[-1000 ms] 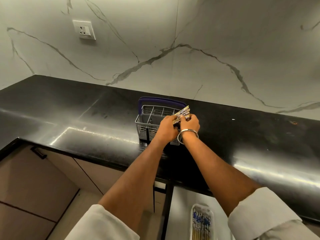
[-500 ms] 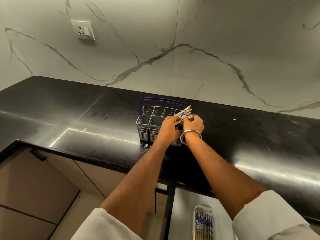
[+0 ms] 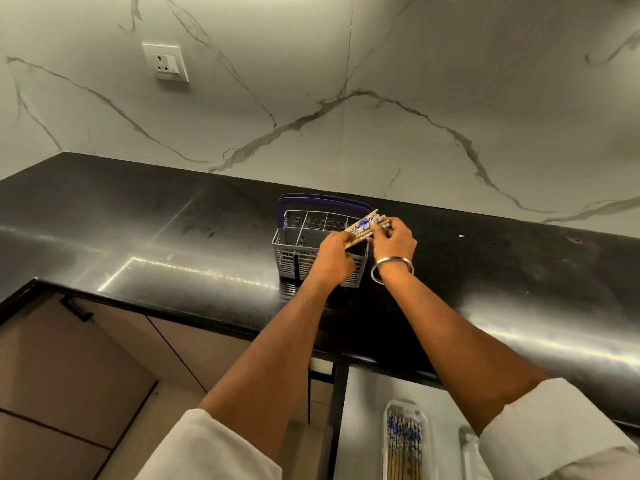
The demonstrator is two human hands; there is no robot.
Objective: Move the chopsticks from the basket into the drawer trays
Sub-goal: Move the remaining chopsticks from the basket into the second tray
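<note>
We held a bundle of chopsticks [image 3: 365, 227] in both hands, left hand [image 3: 333, 255] and right hand [image 3: 394, 239], above the grey basket [image 3: 294, 251] on the black tabletop [image 3: 138, 237]; more chopsticks lay in a tray [image 3: 404, 441] below.

The setting is a domestic kitchen, indicated by a black stone countertop [image 3: 145, 233], a marble-patterned backsplash [image 3: 415, 64] with a wall socket [image 3: 165, 62], beige base cabinets [image 3: 86, 368], and a cutlery basket [image 3: 304, 244].
</note>
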